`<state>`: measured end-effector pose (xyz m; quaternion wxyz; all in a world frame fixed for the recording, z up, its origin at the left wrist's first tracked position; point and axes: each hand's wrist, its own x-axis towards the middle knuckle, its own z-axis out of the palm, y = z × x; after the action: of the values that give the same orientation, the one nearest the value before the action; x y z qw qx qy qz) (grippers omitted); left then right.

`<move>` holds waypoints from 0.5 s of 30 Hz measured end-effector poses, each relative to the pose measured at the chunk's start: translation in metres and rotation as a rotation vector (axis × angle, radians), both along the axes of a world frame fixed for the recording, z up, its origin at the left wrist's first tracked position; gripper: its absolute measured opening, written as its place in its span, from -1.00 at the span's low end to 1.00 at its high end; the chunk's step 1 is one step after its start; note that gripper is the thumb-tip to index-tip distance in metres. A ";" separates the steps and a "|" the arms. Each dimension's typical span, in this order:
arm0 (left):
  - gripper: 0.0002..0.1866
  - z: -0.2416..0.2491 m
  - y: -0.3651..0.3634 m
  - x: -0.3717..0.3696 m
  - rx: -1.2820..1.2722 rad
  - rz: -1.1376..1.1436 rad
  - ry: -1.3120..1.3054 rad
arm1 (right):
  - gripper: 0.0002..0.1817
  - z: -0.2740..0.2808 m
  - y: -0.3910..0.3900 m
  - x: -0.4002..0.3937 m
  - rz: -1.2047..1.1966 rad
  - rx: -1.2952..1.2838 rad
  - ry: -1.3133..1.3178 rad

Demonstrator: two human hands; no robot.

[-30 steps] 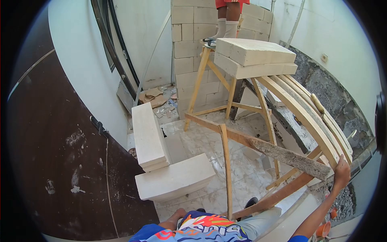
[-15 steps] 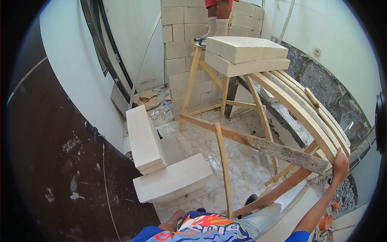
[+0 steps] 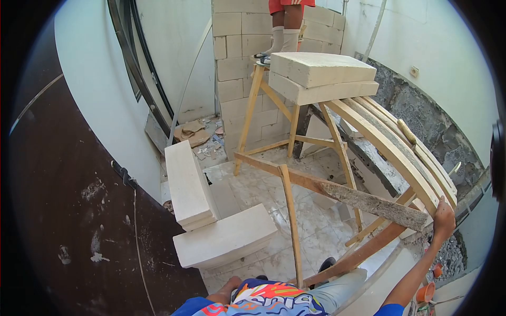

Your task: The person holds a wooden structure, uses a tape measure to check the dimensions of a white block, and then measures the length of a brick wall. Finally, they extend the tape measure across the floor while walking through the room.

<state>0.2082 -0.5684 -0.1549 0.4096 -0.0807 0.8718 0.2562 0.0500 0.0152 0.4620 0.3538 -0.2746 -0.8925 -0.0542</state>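
Note:
My right hand point(image 3: 444, 220) is closed round the near end of the wooden planks point(image 3: 395, 147) on top of the trestle scaffold, at the right. Two pale blocks point(image 3: 321, 73) lie stacked on the planks' far end. A tool with a wooden handle point(image 3: 406, 131) rests on the planks. At the bottom, beside my patterned shirt point(image 3: 274, 300), part of my left hand point(image 3: 232, 284) shows low by my body; its fingers are hidden. The rough crossboard point(image 3: 369, 204) of the scaffold runs in front of me.
Pale blocks point(image 3: 224, 237) stand on the tiled floor at the left, near a dark brown panel point(image 3: 95, 210). A person in red shorts point(image 3: 291, 26) stands on the scaffold's far end by a block wall point(image 3: 229, 68). Rubble and orange containers point(image 3: 425, 292) lie at the lower right.
The view has tilted slightly, so the far blocks and the person sit a little lower. My right hand stays at the planks' near end.

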 end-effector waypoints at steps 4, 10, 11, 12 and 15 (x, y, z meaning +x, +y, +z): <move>-0.32 0.000 0.001 0.004 0.017 0.108 0.006 | -0.44 0.000 0.001 -0.001 0.018 -0.004 0.012; -0.28 0.006 0.000 -0.002 0.044 0.003 0.006 | -0.45 0.003 -0.004 0.001 0.014 -0.015 0.006; -0.27 0.010 0.001 -0.005 0.037 -0.010 0.001 | -0.44 0.003 -0.004 0.001 0.014 -0.018 0.004; -0.26 0.010 0.001 -0.005 0.030 -0.022 -0.004 | -0.45 0.004 -0.005 0.001 0.009 -0.023 0.000; -0.25 0.006 0.001 -0.006 0.030 0.038 0.036 | -0.45 0.004 -0.005 0.002 0.002 -0.030 -0.002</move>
<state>0.2022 -0.5678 -0.1485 0.3900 -0.0864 0.8735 0.2781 0.0515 0.0101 0.4657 0.3489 -0.2790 -0.8938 -0.0405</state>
